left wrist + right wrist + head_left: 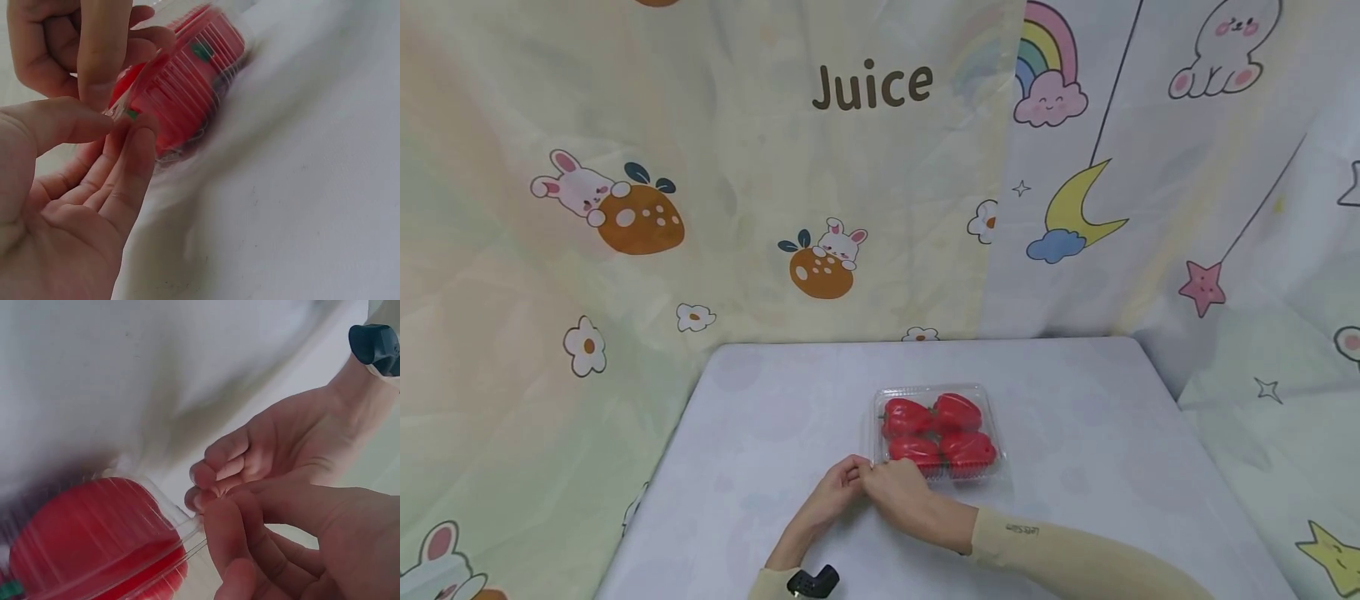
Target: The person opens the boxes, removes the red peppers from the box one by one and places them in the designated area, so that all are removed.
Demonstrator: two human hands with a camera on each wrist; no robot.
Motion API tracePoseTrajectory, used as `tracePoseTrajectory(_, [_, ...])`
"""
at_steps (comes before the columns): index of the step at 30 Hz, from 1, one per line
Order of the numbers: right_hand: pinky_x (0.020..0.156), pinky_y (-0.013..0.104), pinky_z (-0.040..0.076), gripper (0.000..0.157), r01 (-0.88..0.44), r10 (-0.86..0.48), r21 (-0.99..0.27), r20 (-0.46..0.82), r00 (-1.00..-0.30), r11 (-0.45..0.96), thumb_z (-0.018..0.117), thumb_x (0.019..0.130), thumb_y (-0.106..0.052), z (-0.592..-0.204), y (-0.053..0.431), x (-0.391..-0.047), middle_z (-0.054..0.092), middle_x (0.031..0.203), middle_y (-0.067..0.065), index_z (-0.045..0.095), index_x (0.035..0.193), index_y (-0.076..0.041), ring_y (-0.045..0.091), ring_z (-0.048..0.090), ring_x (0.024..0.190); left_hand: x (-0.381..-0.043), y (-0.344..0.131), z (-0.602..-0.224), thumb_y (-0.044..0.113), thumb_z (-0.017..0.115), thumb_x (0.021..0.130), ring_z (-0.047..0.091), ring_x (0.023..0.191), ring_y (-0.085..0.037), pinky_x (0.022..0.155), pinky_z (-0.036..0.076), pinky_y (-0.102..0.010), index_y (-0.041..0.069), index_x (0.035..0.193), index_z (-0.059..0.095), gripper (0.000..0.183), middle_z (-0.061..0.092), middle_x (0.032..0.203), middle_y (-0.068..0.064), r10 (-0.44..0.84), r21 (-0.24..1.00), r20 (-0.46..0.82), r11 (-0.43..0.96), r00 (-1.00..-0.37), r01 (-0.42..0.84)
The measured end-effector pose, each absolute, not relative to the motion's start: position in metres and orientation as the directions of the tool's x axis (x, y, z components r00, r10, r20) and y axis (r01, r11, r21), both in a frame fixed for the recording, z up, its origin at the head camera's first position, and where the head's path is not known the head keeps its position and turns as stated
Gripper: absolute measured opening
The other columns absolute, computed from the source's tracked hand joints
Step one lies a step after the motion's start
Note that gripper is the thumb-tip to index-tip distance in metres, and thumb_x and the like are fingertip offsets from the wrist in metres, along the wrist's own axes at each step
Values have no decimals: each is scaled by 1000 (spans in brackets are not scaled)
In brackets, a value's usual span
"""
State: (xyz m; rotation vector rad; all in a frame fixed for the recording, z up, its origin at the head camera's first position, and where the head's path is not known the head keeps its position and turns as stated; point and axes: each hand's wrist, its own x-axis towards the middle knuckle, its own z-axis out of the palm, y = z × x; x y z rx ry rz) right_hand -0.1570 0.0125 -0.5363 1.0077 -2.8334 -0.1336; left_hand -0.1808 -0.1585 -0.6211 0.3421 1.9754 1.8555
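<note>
A clear plastic clamshell box (988, 408) lies on the table with several red bell peppers (958, 412) inside. Green stem parts show through its ribbed wall in the left wrist view. At the box's near left corner, my left hand (838, 487) pinches the rim between thumb and fingertips. Right beside it, my right hand (898, 492) has its fingers curled at the same corner, gripping the rim's edge. The fingertips of both hands meet there, as the right wrist view also shows, and they hide the very corner of the rim (190, 528).
The box stands near the middle of a pale table (1075, 433) with rounded far corners. Behind the table hangs a printed cloth (737, 208). A black band (812, 581) sits on the left wrist.
</note>
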Motion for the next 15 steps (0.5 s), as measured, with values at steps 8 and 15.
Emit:
tracePoseTrajectory(8, [45, 15, 39, 38, -620, -626, 85, 117, -771, 780, 84, 81, -33, -530, 25, -156, 64, 71, -5, 71, 114, -21, 6, 47, 52, -182, -156, -616, 14, 55, 103, 67, 86, -8, 80, 56, -20, -7, 120, 56, 27, 72, 103, -18, 399, 981, -128, 186, -908, -57])
tracePoseTrajectory(15, [52, 22, 55, 35, -624, -621, 72, 239, -747, 778, 86, 78, -33, -518, 44, -156, 73, 86, -5, 72, 108, -21, 9, 65, 65, -190, -147, -607, 12, 59, 99, 65, 75, -11, 68, 54, -22, -2, 115, 58, 21, 69, 89, -17, 244, 960, -72, 279, -967, -1])
